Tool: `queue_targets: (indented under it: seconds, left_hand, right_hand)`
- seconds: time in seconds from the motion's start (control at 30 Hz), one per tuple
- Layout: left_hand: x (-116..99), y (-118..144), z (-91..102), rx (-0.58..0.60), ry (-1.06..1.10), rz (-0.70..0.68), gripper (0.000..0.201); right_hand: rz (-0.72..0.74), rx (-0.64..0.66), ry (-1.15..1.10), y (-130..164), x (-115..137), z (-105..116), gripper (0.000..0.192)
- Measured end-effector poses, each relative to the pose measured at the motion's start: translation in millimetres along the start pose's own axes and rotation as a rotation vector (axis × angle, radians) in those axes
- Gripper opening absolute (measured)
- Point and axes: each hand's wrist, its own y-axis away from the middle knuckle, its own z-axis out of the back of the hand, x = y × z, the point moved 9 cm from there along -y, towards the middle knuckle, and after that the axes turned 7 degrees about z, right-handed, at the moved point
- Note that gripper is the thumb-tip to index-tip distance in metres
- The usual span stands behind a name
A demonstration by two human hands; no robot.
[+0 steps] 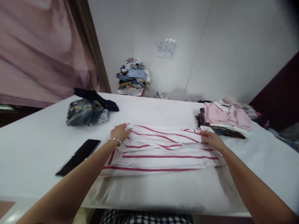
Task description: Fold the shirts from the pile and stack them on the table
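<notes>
Left hand (121, 132): flat, fingers spread, pressing striped garment (161, 149) at 10 o'clock edge.
Right hand (213, 140): flat at 2 o'clock edge, arm outstretched.
Garment: mid-desk (35, 146), folded.
Phone (78, 156): 9 o'clock.
Wall sign (165, 49): handwriting, unreadable.

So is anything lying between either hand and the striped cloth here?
No. The left hand and the right hand both rest flat on the striped cloth, one at each end. The phone and the clothes piles lie off to the sides.
</notes>
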Motion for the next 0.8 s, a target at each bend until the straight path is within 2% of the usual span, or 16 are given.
queue_targets:
  seconds: [0.1,0.3,0.47,0.6,0.67,0.8]
  left_hand:
    - [-6.3,-10.3,-9.9,0.034,-0.162,-0.008,0.038]
    - [-5.4,-5.7,-10.2,0.043,-0.214,-0.132,0.039]
    - [-4.7,0.5,11.0,0.052,-0.143,-0.181,0.051]
    - [6.1,3.8,36.5,-0.078,-0.129,-0.114,0.049]
    - [16.8,5.4,28.6,-0.041,-0.167,-0.068,0.049]
    - [32.0,6.0,-7.3,0.137,-0.249,-0.051,0.056]
  right_hand:
    - [0.009,-0.022,-0.012,-5.7,0.9,1.8,0.034]
    - [-0.034,-0.112,0.052,-20.6,3.3,5.1,0.039]
    - [-0.060,-0.142,0.121,-29.9,7.8,-1.4,0.035]
    - [-0.080,-0.151,0.165,-35.8,8.2,-4.9,0.034]
    - [-0.085,-0.134,0.191,-37.7,9.3,-9.5,0.030]
    - [-0.117,-0.104,0.242,-39.6,12.4,-21.1,0.021]
